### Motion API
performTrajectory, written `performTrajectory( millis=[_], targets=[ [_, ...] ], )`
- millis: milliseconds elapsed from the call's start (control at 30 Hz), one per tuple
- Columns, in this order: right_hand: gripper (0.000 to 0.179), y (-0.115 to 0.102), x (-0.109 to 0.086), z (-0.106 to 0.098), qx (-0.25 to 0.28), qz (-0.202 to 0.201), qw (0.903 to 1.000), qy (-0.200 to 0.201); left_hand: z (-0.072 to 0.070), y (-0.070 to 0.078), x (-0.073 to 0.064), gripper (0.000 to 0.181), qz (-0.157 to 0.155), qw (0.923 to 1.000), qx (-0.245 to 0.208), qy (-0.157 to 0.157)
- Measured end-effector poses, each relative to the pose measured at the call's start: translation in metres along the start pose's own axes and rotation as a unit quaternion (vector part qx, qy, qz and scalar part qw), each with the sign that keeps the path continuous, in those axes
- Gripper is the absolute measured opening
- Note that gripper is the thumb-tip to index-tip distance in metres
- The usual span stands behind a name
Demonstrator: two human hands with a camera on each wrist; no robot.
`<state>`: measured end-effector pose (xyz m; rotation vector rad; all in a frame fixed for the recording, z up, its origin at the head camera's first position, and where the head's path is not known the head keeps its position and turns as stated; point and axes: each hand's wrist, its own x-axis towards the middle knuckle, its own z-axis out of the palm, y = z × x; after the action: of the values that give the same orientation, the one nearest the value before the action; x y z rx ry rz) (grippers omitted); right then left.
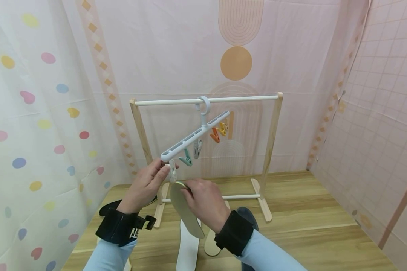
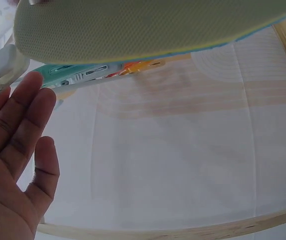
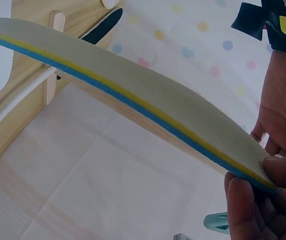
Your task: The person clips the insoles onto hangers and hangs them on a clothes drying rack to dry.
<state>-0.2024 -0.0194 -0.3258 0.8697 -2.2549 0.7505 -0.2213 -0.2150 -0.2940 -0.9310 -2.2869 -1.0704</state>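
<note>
My left hand (image 1: 143,188) pinches a white clothespin (image 1: 172,171) under the near end of a pale blue hanger (image 1: 190,138). Between thumb and fingers, my right hand (image 1: 206,203) grips a beige insole (image 1: 184,209) by its upper end, right at the clothespin's lower tip. In the right wrist view the insole (image 3: 147,95) shows a yellow and blue layered edge. Farther along the hanger dangle a green clothespin (image 1: 186,158), a grey one (image 1: 198,149), an orange one (image 1: 215,136) and a yellow one (image 1: 222,129).
The hanger hooks over the white rail (image 1: 244,99) of a wooden rack. Below on the wood-grain table (image 1: 312,210) lie a white insole (image 1: 188,248), another beige insole (image 1: 211,244) and a dark insole (image 1: 247,215). A black insole (image 1: 109,207) lies behind my left wrist.
</note>
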Motion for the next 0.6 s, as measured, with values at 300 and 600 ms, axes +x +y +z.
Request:
performTrajectory(
  millis=[300,600],
  targets=[
    [0.009,-0.0008,0.0034,-0.0012,0.01,0.01,0.9999,-0.003,0.0021,0.0007,0.0014,0.029,-0.018,0.9997,-0.018,0.0],
    [0.01,-0.0021,0.0054,-0.0011,0.016,0.013,0.9998,0.004,0.0041,0.0009,0.0029,0.03,-0.018,0.9996,-0.023,0.0]
  ],
)
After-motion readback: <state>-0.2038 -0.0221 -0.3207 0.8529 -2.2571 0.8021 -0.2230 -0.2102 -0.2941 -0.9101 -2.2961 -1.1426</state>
